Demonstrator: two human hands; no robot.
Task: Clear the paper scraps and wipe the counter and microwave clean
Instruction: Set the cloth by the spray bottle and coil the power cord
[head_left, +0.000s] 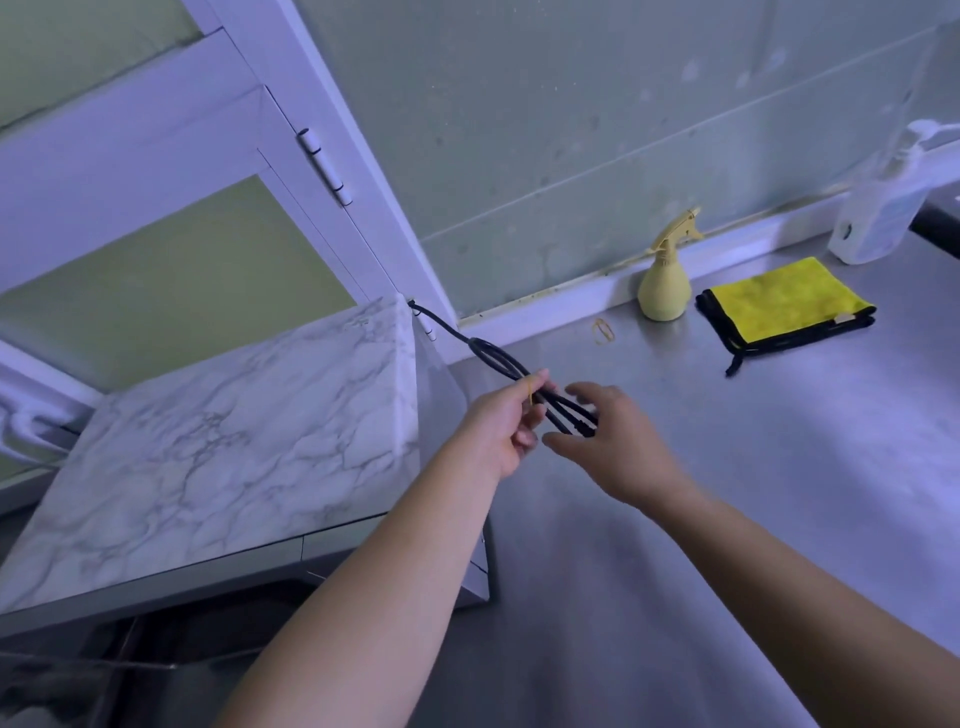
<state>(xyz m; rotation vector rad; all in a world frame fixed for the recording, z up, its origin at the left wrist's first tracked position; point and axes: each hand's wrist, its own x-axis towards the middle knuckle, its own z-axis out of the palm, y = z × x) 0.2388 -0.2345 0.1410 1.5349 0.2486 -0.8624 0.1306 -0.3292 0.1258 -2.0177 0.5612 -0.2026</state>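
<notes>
Two bare forearms are seen reaching forward from the lower edge of the view. A microwave (218, 447), its top covered in a marble pattern, is placed at the left on the stainless-steel counter (675, 519), with its dark front nearest the camera.

Left hand (496, 431): fingers are curled, and a folded black power cord (498, 356) is pinched between thumb and fingertips. A thin yellow rubber band (530, 391) is seen at those fingertips, against the cord. The cord is traced back to the rear right corner of the microwave.

Right hand (618, 447): it is held just beside the left one, with fingers spread and loosely extended and the thumb apart. The free ends of the cord are located between thumb and fingers. The hand is blurred, so contact with the cord cannot be told.

Farther back, a second rubber band (603, 331) is noted flat on the counter. A yellow spray bottle (666, 283) is stood upright near the wall, and a folded yellow microfibre cloth (784, 304) with black edging is laid just to its right. A clear pump bottle (878, 208) is stood at the far right. A white hinged frame (322, 166) is seen behind the microwave.
</notes>
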